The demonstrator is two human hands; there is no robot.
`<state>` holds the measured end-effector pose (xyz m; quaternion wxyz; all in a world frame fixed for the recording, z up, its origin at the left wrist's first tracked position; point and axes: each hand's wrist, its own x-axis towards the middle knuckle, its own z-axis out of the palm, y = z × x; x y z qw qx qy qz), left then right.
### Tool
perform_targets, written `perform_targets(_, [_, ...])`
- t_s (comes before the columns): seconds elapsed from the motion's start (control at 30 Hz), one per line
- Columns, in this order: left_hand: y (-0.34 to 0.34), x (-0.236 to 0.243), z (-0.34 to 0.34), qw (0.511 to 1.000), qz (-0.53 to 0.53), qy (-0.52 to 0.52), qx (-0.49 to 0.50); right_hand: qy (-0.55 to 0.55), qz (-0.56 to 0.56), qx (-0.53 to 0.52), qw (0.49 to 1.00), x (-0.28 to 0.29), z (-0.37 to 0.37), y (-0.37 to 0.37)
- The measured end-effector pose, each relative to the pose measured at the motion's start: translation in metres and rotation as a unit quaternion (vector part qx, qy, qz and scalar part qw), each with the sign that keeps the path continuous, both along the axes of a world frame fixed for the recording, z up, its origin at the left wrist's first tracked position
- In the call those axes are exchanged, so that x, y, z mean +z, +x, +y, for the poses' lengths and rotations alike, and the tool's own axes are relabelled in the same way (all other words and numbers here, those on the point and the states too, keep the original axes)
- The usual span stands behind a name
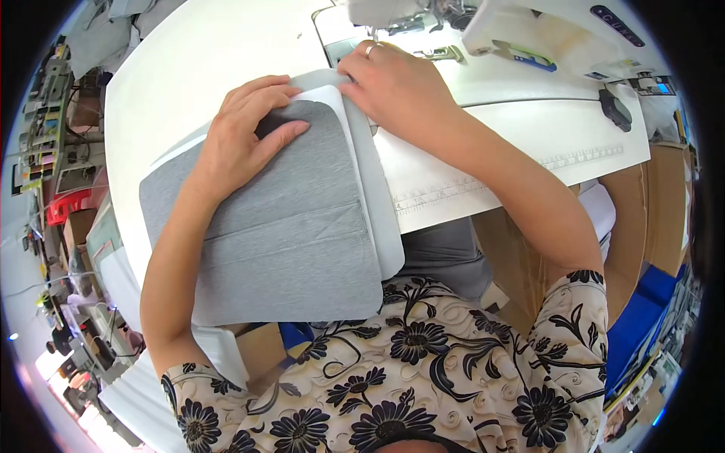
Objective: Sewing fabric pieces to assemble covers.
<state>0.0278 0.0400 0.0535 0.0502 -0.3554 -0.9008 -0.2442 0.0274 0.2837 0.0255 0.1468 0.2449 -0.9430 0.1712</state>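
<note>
A layered grey fabric piece (294, 260) with rounded corners lies over the table's front edge. Between its grey layers shows a white sheet (330, 93). My left hand (249, 132) rests on the upper part, thumb apart from the other fingers, which lie flat toward the far edge. At the far right corner, the fingers of my right hand (389, 87) are bent and closed on the margin of the lower grey layer. That corner is close to the sewing machine's (423, 23) needle area; my right hand partly hides the plate there.
A ruler strip (513, 177) runs along the white table (204, 57). Thread snips (525, 57) with a blue and green handle lie by the machine, and a black device (615, 111) sits at the right edge. Cardboard boxes (668, 204) stand right of the table.
</note>
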Motion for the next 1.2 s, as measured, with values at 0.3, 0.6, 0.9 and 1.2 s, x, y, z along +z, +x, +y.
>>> perform_targets(0.3, [-0.021,0.029,0.022,0.995,-0.080,0.061,0.007,-0.187,-0.159,0.007,0.969,0.013,0.005,0.009])
perform_targets(0.6, [-0.032,0.031,0.040,0.956,-0.287,0.057,-0.031,-0.486,-0.345,-0.002,0.803,0.008,0.021,0.033])
perform_targets(0.9, [-0.019,0.041,0.044,0.963,-0.265,0.048,0.005,-0.510,-0.364,0.005,0.779,0.013,0.022,0.037])
perform_targets(1.2, [-0.017,0.039,0.044,0.980,-0.195,0.046,-0.013,-0.494,-0.366,0.011,0.789,0.012,0.022,0.039])
